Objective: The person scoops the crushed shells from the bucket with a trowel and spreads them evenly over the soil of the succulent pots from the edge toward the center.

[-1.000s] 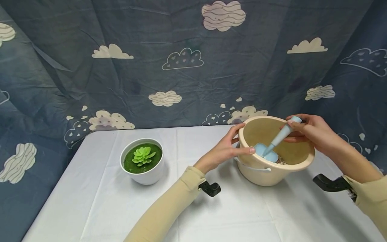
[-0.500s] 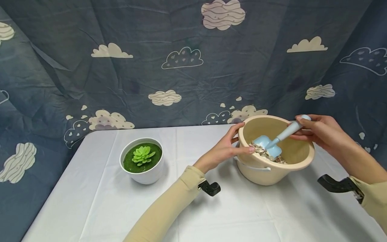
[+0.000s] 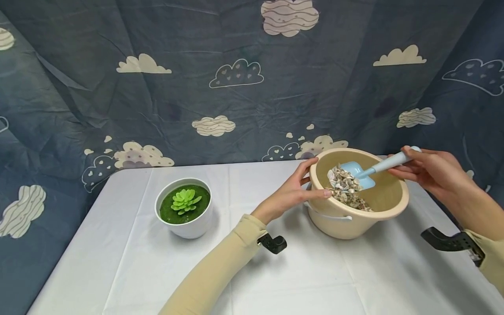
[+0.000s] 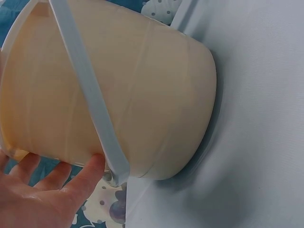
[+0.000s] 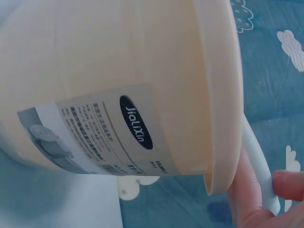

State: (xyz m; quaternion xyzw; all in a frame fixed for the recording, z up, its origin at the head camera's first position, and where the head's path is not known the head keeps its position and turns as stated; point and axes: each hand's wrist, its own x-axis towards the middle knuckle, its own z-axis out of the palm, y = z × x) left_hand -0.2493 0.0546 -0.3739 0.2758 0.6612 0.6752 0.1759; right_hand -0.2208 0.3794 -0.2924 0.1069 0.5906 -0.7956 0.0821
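Observation:
My left hand (image 3: 285, 194) holds the left side of a cream bucket (image 3: 342, 227), its thumb over the near rim and its fingers spread along the side. In the left wrist view the bucket's wall (image 4: 142, 85) and its pale bail handle fill much of the frame. My right hand (image 3: 437, 168) pinches the handle of a light blue scoop (image 3: 364, 177) between thumb and fingers. Small pale and brown shells (image 3: 343, 179) lie heaped on the scoop's blade, inside the bucket's mouth. More shells cover the bucket's inside below it. In the right wrist view the scoop's handle (image 5: 260, 166) shows beyond the rim.
A white pot (image 3: 193, 225) with a green succulent (image 3: 186, 201) stands on the left of the white-covered table (image 3: 295, 280). Behind the table hangs a dark blue curtain (image 3: 169, 100) with a cloud print. A label (image 5: 104, 133) is on the bucket's right side.
The scoop has come up out of the shells with a heap on it, and its handle has tipped lower to the right. My right hand has moved right. My left hand stays put.

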